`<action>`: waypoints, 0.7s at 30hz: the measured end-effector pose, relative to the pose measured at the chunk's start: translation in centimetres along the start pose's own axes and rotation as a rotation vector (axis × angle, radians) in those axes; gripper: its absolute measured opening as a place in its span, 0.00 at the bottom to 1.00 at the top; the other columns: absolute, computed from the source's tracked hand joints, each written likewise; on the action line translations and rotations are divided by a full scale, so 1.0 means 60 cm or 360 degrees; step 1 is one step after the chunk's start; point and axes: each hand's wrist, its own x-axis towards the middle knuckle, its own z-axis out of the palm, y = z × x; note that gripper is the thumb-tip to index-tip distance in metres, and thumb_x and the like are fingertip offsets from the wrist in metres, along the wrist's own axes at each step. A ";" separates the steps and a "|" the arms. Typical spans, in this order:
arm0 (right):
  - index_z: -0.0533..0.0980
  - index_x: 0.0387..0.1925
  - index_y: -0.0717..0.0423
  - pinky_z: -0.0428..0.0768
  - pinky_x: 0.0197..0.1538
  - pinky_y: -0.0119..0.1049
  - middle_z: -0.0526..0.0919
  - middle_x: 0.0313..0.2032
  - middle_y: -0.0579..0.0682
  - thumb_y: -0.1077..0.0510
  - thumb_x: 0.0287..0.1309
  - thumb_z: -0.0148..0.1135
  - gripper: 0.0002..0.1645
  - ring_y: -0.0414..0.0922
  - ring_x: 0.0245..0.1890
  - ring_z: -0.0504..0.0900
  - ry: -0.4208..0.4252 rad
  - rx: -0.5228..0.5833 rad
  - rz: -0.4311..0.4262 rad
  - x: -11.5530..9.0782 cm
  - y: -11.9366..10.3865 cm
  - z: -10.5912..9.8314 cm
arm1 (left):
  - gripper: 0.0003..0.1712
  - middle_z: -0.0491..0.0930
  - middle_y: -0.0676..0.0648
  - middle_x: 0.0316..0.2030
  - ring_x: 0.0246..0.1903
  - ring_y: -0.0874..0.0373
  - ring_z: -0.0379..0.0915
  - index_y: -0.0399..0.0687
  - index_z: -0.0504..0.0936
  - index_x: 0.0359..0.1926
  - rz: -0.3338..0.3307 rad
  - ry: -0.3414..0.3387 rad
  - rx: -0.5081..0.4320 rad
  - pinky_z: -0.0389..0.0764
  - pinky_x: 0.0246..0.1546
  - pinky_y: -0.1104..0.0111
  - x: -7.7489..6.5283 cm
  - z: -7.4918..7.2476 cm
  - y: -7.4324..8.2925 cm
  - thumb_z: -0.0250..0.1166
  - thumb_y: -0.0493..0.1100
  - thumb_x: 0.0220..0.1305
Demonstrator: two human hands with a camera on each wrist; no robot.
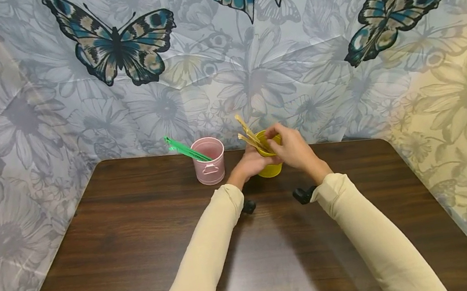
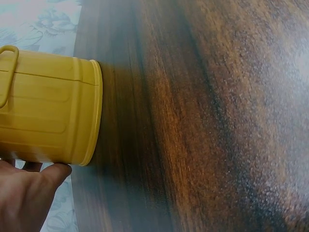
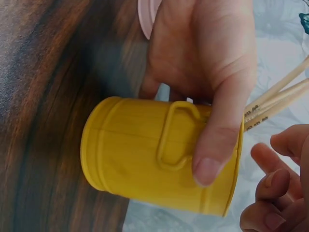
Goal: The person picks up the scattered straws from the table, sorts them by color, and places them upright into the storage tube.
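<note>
A yellow bucket-shaped cup with a wire-like side handle stands near the table's back edge in the head view. Thin pale wooden sticks with small dark print rise from its mouth. My left hand grips the cup from the side, its thumb lying across the wall by the handle in the right wrist view. Above the cup's mouth is my right hand, fingers loosely bent, close to the rim and beside the sticks. Nothing shows between those fingers in the right wrist view.
A pink cup holding green sticks stands left of the yellow one. Both are on a dark wooden table. Behind it hangs a butterfly-and-flower printed cloth, right at the table's back edge.
</note>
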 end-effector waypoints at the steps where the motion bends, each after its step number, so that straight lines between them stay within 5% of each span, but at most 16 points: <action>1: 0.77 0.55 0.58 0.78 0.43 0.45 0.85 0.52 0.55 0.59 0.72 0.58 0.14 0.51 0.37 0.80 0.0004 0.0003 -0.0001 -0.001 0.001 0.000 | 0.35 0.75 0.48 0.60 0.57 0.55 0.73 0.51 0.73 0.63 0.0004 0.0000 -0.0003 0.74 0.65 0.63 0.001 0.000 -0.001 0.76 0.43 0.56; 7: 0.76 0.56 0.58 0.80 0.49 0.49 0.84 0.52 0.56 0.61 0.72 0.58 0.14 0.53 0.47 0.82 0.0043 0.0016 -0.0026 -0.007 0.008 0.003 | 0.37 0.77 0.44 0.60 0.56 0.54 0.74 0.45 0.72 0.65 0.0135 -0.0007 0.0009 0.75 0.61 0.70 0.004 -0.004 0.000 0.77 0.38 0.55; 12: 0.75 0.57 0.59 0.79 0.46 0.48 0.84 0.51 0.56 0.61 0.71 0.58 0.15 0.53 0.42 0.81 0.0066 0.0008 -0.0038 -0.012 0.013 0.006 | 0.35 0.78 0.41 0.59 0.58 0.49 0.76 0.43 0.72 0.64 0.0184 -0.0014 0.0084 0.77 0.62 0.65 -0.001 -0.009 0.005 0.76 0.39 0.57; 19: 0.76 0.57 0.58 0.78 0.38 0.43 0.83 0.50 0.55 0.60 0.72 0.57 0.16 0.49 0.31 0.79 0.0074 -0.0035 0.0007 -0.028 0.026 0.001 | 0.58 0.43 0.36 0.78 0.79 0.42 0.45 0.45 0.47 0.79 -0.0205 0.0037 0.0479 0.60 0.77 0.50 -0.030 0.002 0.029 0.70 0.61 0.62; 21: 0.75 0.58 0.57 0.77 0.37 0.41 0.83 0.50 0.55 0.59 0.73 0.57 0.16 0.47 0.31 0.77 0.0065 -0.0055 0.0009 -0.031 0.029 -0.002 | 0.62 0.42 0.35 0.79 0.78 0.40 0.48 0.42 0.42 0.80 -0.0255 0.0048 0.0537 0.63 0.76 0.51 -0.041 0.003 0.038 0.70 0.62 0.62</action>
